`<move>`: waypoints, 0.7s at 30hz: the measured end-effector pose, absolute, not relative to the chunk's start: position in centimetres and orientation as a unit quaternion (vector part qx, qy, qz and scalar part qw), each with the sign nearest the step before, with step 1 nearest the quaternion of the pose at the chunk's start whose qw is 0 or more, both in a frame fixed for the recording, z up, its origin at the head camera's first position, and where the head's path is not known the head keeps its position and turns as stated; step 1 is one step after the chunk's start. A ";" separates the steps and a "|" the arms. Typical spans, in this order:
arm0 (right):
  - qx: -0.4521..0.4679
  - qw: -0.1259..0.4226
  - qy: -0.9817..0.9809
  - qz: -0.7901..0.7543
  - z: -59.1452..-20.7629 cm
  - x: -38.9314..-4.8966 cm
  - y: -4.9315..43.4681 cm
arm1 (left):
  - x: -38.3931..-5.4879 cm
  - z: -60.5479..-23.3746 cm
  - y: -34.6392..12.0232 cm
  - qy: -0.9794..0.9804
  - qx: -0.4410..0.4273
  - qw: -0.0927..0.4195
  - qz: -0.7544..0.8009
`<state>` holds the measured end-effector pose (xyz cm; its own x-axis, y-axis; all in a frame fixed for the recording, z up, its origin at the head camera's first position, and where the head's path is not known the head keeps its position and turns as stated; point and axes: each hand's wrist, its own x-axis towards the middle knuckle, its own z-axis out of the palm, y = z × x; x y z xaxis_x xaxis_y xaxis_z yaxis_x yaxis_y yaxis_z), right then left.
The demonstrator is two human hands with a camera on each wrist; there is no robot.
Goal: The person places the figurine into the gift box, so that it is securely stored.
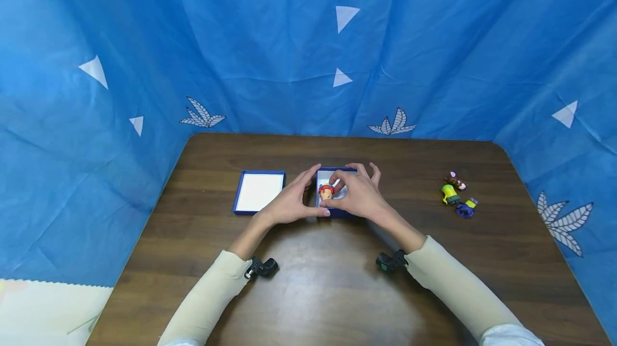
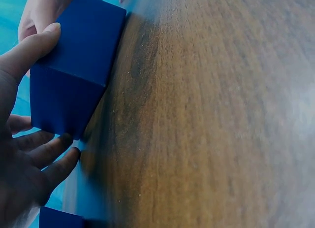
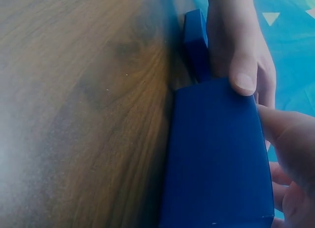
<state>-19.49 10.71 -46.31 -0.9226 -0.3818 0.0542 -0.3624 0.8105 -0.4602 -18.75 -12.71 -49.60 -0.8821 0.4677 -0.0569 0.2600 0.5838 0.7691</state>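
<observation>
A deep blue box (image 1: 344, 214) with a pale inside stands near the middle of the table, its top uncovered. My left hand (image 1: 287, 202) grips it from the left; in the left wrist view the thumb presses the near wall of the box (image 2: 74, 50) at the upper edge, while the other fingers lie along the side wall. Inside, at the left, is a small toy figurine (image 1: 326, 192) with a red-and-blue top and a tan face. My right hand (image 1: 361, 195) reaches over the box and pinches this figurine between thumb and index finger. The box (image 3: 216, 154) hides the figurine from both wrist cameras.
Left of the box lies a shallow blue lid (image 1: 260, 192), white inside facing up. Several small toy figurines (image 1: 450, 194) in brown, yellow-green and blue lie grouped on the right of the wooden table (image 1: 308, 292). A blue curtain (image 1: 289, 46) hangs around the back and sides.
</observation>
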 end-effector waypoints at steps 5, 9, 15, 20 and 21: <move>-0.200 0.022 0.954 -0.225 -46.4 -19.8 10.4 | -18.7 -49.4 -12.6 0.881 0.204 0.122 0.410; -0.206 0.023 0.953 -0.223 -46.5 -19.9 10.4 | -18.6 -49.3 -12.7 0.879 0.204 0.126 0.412; -0.213 0.026 0.948 -0.237 -46.6 -19.8 10.6 | -18.6 -49.4 -12.8 0.877 0.207 0.129 0.413; -0.223 0.024 0.944 -0.243 -46.6 -19.9 10.7 | -18.7 -49.5 -12.8 0.878 0.207 0.126 0.413; -0.223 0.026 0.944 -0.242 -46.6 -19.9 10.7 | -18.7 -49.5 -12.8 0.878 0.206 0.126 0.412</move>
